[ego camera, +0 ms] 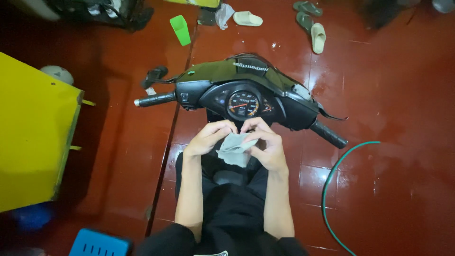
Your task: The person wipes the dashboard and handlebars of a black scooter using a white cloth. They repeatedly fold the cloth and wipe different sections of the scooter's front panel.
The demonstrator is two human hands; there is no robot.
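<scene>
Both hands pinch a grey cloth (234, 149) just below the scooter's dashboard (242, 104). The cloth is small, crumpled and folded, pale grey. The left hand (208, 137) grips its upper left edge, the right hand (266, 144) its right side.

Single view only: head-worn camera, looked steeply down from above wearer's chest. Faced forward along scooter, toward handlebar (237, 97) and speedometer (243, 104) at frame centre. Close range: left hand (208, 137) and right hand (268, 144) sat just below centre, forearms ran to bottom edge. Red tiled floor (388, 118) filled right half, reached top edge. Yellow cabinet (33, 137) cut by left edge, blue crate (97, 244) by bottom edge. No second view, so no shared area.
</scene>
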